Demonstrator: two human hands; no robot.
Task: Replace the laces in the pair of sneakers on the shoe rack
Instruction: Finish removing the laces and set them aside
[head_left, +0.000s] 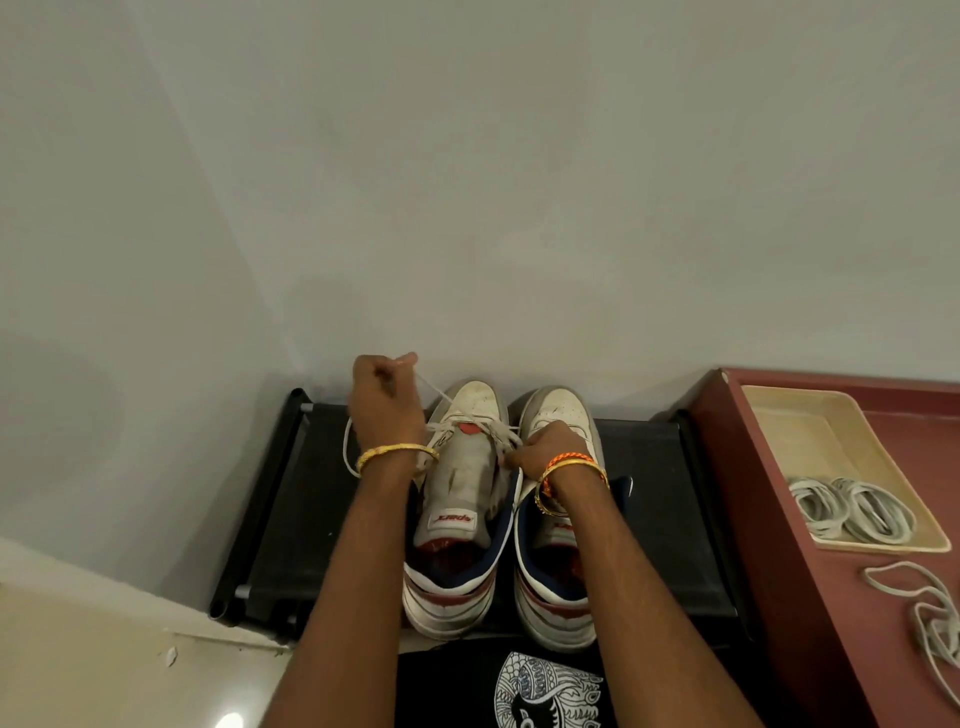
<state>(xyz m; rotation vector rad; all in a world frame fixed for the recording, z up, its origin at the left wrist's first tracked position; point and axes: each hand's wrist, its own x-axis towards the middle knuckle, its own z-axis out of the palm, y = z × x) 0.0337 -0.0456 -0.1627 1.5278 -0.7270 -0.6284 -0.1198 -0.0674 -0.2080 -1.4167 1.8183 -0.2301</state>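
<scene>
Rack top (649, 499) open right of right sneaker (558, 525), narrower strip open left of left sneaker (462, 499). Sneakers side by side, almost touching. Wall (467, 208) close behind toes. Red cabinet (831, 597) beside rack's right end.

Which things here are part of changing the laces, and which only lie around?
Part of the job: left sneaker, right sneaker, lace held by left hand, right hand, coiled laces, loose lace.
Lying about: tray, shoe rack.
</scene>
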